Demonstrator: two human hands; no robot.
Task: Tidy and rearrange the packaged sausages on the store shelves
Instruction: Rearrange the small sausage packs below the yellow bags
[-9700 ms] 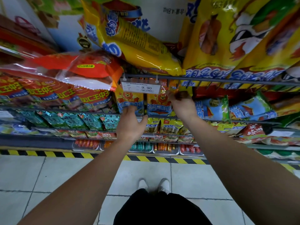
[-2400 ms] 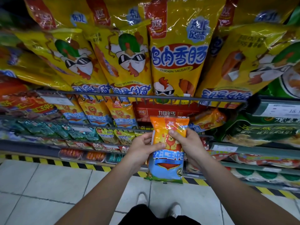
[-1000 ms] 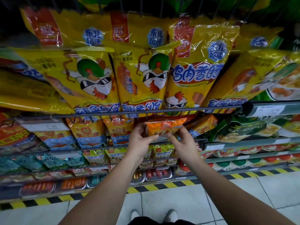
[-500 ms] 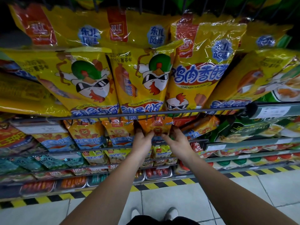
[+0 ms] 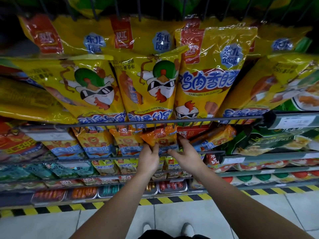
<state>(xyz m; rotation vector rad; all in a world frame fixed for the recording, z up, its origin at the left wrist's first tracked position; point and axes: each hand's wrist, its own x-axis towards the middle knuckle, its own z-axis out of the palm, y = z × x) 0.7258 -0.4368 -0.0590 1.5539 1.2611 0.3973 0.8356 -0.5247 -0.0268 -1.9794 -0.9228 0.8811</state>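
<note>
An orange and blue sausage packet with a lion on it (image 5: 161, 138) sits at the second shelf's front, just under the wire rail. My left hand (image 5: 148, 158) grips its lower left edge and my right hand (image 5: 187, 156) holds its right side. To its left stands a row of matching lion packets (image 5: 96, 144). Another lion packet (image 5: 217, 138) lies tilted to the right. Large yellow chicken sausage bags (image 5: 150, 87) fill the shelf above.
A red box (image 5: 195, 132) sits behind the held packet. Green packets (image 5: 269, 140) lie at the right. Lower shelves carry smaller packets (image 5: 107, 167) and metal trays of loose sausages (image 5: 82, 194). A yellow and black floor stripe (image 5: 172, 200) runs along the shelf base.
Both hands carried the lion packet from chest height up into the second shelf. In the last half second they pushed it further in beside the row.
</note>
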